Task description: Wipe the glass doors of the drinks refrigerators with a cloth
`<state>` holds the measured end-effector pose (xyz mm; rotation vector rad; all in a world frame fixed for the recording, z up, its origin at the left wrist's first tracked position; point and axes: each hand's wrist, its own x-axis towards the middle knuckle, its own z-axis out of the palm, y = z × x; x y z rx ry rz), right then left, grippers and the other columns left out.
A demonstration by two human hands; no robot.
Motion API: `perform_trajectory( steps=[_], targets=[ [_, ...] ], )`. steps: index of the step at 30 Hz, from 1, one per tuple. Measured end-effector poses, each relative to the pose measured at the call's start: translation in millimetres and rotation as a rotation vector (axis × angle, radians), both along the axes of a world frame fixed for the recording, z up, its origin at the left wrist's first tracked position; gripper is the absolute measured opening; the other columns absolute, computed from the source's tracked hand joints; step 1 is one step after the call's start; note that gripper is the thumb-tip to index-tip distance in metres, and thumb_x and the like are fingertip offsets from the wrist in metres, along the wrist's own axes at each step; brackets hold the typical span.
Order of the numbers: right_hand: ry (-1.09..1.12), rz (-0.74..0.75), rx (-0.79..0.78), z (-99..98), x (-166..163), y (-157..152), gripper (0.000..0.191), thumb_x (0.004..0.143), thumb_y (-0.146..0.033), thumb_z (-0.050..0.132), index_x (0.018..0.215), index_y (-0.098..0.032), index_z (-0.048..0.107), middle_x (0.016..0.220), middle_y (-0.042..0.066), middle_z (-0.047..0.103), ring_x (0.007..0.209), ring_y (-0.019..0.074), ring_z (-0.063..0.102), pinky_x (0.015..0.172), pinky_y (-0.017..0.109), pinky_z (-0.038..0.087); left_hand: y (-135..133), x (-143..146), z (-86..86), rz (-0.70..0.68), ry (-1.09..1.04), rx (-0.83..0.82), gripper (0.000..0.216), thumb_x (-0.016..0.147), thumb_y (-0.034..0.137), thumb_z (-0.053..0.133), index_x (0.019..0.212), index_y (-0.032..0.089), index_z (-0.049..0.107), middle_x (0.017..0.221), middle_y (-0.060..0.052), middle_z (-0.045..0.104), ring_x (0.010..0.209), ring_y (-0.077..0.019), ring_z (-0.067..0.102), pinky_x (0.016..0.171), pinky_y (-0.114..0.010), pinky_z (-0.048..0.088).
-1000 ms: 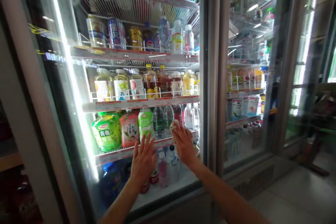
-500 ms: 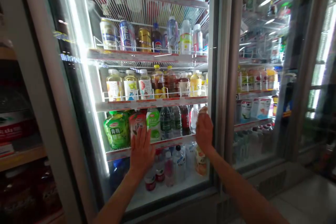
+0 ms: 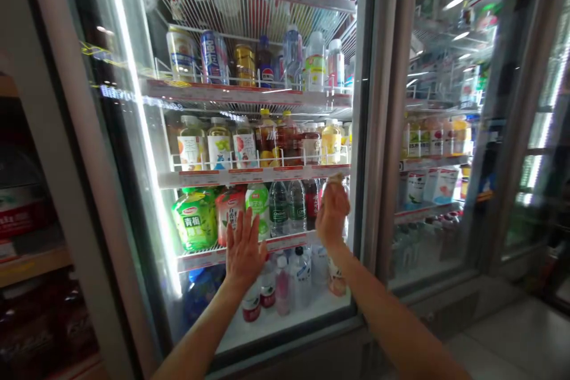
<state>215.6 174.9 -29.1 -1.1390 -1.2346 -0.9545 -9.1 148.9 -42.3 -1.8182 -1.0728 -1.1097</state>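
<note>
Left hand (image 3: pixel 244 246): palm flat on glass door (image 3: pixel 366 101), fingers spread, grip apart; likely a brace.
Right hand (image 3: pixel 332 214): grip clamped on pale wad (image 3: pixel 335 179), pressed to same pane near its right frame; seemingly for wiping.
Behind pane, out of reach: green bottle (image 3: pixel 195 219), water bottles (image 3: pixel 279 208), on shelves.
Just beside, right: second cooler door (image 3: pixel 436 130).
</note>
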Motion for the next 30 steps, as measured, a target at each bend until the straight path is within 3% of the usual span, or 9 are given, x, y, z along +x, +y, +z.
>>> perform_trajectory(
  steps=[4, 6, 8, 10, 16, 21, 23, 27, 30],
  targets=[
    [-0.349, 0.117, -0.075, -6.3, -24.5, -6.8, 0.060, 0.088, -0.011, 0.037, 0.144, -0.027, 0.022, 0.141, 0.006, 0.040, 0.135, 0.0219, 0.028, 0.107, 0.044, 0.032, -0.5, -2.1, 1.1, 0.017, 0.027, 0.033, 0.065, 0.082, 0.019, 0.045, 0.142, 0.013, 0.021, 0.146, -0.015, 0.027, 0.140, -0.0253, 0.012, 0.112, -0.049, 0.018],
    [-0.250, 0.089, -0.010, 0.4, -9.4, -6.0, 0.060, 0.088, -0.011, 0.037, 0.144, -0.025, 0.021, 0.142, 0.008, 0.039, 0.134, 0.0231, 0.030, 0.106, 0.046, 0.033, -0.6, -2.9, 1.1, 0.013, 0.035, 0.031, 0.065, 0.081, 0.018, 0.046, 0.141, 0.013, 0.023, 0.146, -0.015, 0.028, 0.140, -0.0252, 0.012, 0.112, -0.049, 0.018],
    [0.001, 0.020, 0.081, 12.3, 7.9, -2.0, 0.060, 0.088, -0.012, 0.036, 0.145, -0.020, 0.021, 0.146, 0.013, 0.031, 0.134, 0.0273, 0.029, 0.104, 0.051, 0.033, 0.0, -2.2, 0.2, 0.005, 0.025, 0.015, 0.065, 0.080, 0.018, 0.046, 0.141, 0.013, 0.023, 0.147, -0.015, 0.027, 0.140, -0.0256, 0.012, 0.113, -0.049, 0.017],
    [0.149, -0.019, 0.122, 19.7, 8.6, 1.0, 0.058, 0.087, -0.013, 0.035, 0.144, -0.017, 0.023, 0.147, 0.015, 0.026, 0.134, 0.0294, 0.028, 0.103, 0.053, 0.034, 1.2, -0.6, -1.4, -0.004, 0.006, 0.009, 0.066, 0.080, 0.019, 0.047, 0.141, 0.013, 0.023, 0.147, -0.015, 0.026, 0.140, -0.0260, 0.011, 0.113, -0.050, 0.015],
    [-0.370, 0.157, -0.096, -0.5, -34.1, -5.7, 0.053, 0.087, -0.013, 0.039, 0.138, -0.025, 0.036, 0.141, 0.006, 0.042, 0.134, 0.0220, 0.031, 0.109, 0.043, 0.029, -0.4, -2.1, -1.6, -0.009, 0.009, -0.003, 0.066, 0.081, 0.020, 0.047, 0.142, 0.014, 0.021, 0.147, -0.015, 0.026, 0.139, -0.0263, 0.013, 0.112, -0.050, 0.016],
    [0.091, 0.010, 0.113, 19.0, -6.4, 2.2, 0.052, 0.089, -0.017, 0.035, 0.140, -0.015, 0.032, 0.146, 0.016, 0.030, 0.133, 0.0297, 0.029, 0.102, 0.052, 0.034, -4.3, -6.5, 11.9, 0.002, 0.009, 0.020, 0.066, 0.081, 0.022, 0.047, 0.141, 0.012, 0.022, 0.147, -0.016, 0.026, 0.139, -0.0253, 0.016, 0.112, -0.047, 0.017],
    [0.025, 0.036, 0.086, 22.7, -17.2, 1.9, 0.052, 0.088, -0.015, 0.035, 0.140, -0.014, 0.032, 0.146, 0.017, 0.030, 0.134, 0.0300, 0.028, 0.103, 0.053, 0.032, -2.7, -5.9, 16.5, 0.020, -0.008, 0.037, 0.065, 0.081, 0.022, 0.048, 0.141, 0.011, 0.023, 0.146, -0.017, 0.027, 0.139, -0.0257, 0.015, 0.112, -0.047, 0.018],
    [-0.384, 0.163, -0.045, 13.5, -40.4, -4.1, 0.051, 0.087, -0.011, 0.037, 0.136, -0.022, 0.040, 0.140, 0.008, 0.043, 0.134, 0.0230, 0.030, 0.108, 0.044, 0.029, 2.0, -7.7, 18.8, 0.030, -0.003, 0.059, 0.066, 0.081, 0.021, 0.048, 0.141, 0.011, 0.023, 0.145, -0.018, 0.030, 0.139, -0.0252, 0.016, 0.112, -0.046, 0.018],
    [-0.213, 0.109, 0.028, 19.3, -17.9, 0.2, 0.051, 0.088, -0.015, 0.039, 0.138, -0.023, 0.037, 0.143, 0.008, 0.039, 0.133, 0.0233, 0.032, 0.106, 0.046, 0.032, 3.9, -13.4, 20.4, 0.013, 0.012, 0.074, 0.067, 0.081, 0.022, 0.048, 0.142, 0.012, 0.021, 0.145, -0.017, 0.031, 0.139, -0.0244, 0.017, 0.112, -0.046, 0.018]
  ],
)
